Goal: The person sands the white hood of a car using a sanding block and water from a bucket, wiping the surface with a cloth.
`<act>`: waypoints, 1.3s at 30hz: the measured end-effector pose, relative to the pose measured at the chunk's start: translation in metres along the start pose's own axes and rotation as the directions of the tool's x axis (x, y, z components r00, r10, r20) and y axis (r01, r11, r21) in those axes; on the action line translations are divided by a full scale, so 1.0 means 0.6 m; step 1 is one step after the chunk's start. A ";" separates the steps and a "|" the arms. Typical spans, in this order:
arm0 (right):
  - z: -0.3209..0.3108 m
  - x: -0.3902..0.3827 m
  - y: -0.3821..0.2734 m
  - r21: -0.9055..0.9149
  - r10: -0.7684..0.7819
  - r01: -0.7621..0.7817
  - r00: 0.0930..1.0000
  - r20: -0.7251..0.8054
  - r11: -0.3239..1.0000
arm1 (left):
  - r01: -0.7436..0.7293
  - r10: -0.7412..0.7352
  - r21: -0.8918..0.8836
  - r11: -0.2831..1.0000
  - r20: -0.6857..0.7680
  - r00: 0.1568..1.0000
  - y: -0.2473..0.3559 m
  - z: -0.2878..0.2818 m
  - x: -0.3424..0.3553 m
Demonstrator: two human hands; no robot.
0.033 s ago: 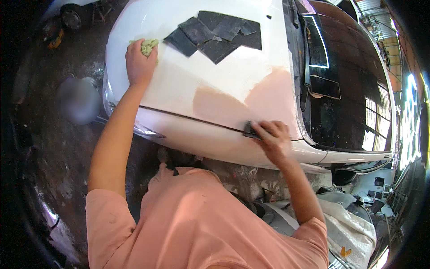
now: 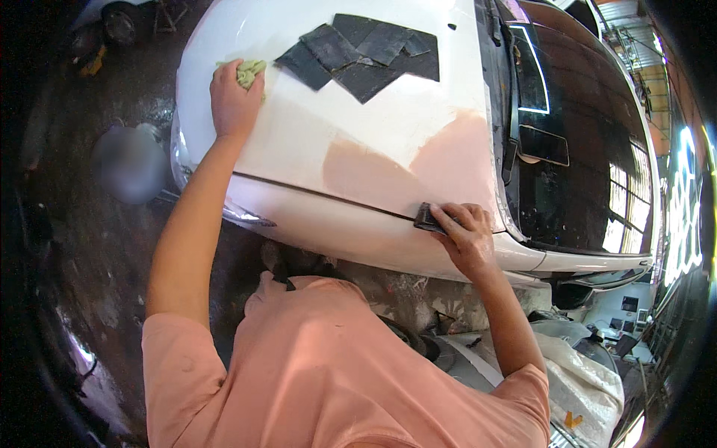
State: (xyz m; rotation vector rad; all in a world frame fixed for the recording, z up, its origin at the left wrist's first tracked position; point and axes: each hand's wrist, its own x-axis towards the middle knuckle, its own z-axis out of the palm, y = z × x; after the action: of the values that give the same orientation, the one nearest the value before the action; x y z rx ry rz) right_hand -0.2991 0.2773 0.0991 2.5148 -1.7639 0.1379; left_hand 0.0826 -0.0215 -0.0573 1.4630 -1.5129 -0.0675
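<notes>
Near the front of a white car's hood [image 2: 291, 134], my left hand [image 2: 234, 104] is closed on a crumpled pale yellow-green cloth [image 2: 252, 73] resting on the paint. My right hand [image 2: 470, 235] presses a dark piece of sandpaper [image 2: 426, 217] against the panel, at the seam between hood and fender [image 2: 358, 243], close to the windshield end. Its underside is hidden. Beyond that hand, two dull tan-pink patches [image 2: 457, 153] show on the hood. Several black sandpaper sheets [image 2: 366, 75] lie overlapping farther up the hood.
The dark windshield [image 2: 582, 172] and a wiper [image 2: 512, 119] are to the right, with a side mirror [image 2: 573, 295] below. Plastic sheeting [image 2: 582, 373] covers things at lower right. A blurred round shape [image 2: 131, 164] stands on the dark floor at left.
My right hand has slid a little to the right along the seam with the sandpaper. My left hand stays on the cloth, nearly still.
</notes>
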 end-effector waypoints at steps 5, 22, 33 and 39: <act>0.056 0.128 -0.088 0.090 -0.126 0.131 0.990 -0.061 0.987 | -0.018 0.018 -0.038 0.999 -0.009 1.000 -0.005 0.009 -0.001; 0.078 0.211 -0.114 0.067 -0.338 0.342 0.939 -0.056 0.937 | -0.015 0.015 -0.011 1.000 -0.044 0.999 -0.008 -0.001 -0.003; 0.108 0.222 -0.153 0.090 -0.221 0.236 0.964 -0.151 0.968 | -0.102 0.097 -0.038 0.994 -0.105 0.990 -0.022 0.015 -0.003; 0.077 0.108 -0.092 0.032 -0.006 0.014 0.969 -0.249 0.999 | -0.022 0.020 -0.084 0.996 -0.027 0.999 -0.020 -0.001 -0.007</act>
State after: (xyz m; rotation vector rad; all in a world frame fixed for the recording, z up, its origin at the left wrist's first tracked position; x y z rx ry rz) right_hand -0.2236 0.2305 0.0603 2.4022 -1.6627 0.4639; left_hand 0.0908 -0.0214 -0.0671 1.3762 -1.4863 -0.0977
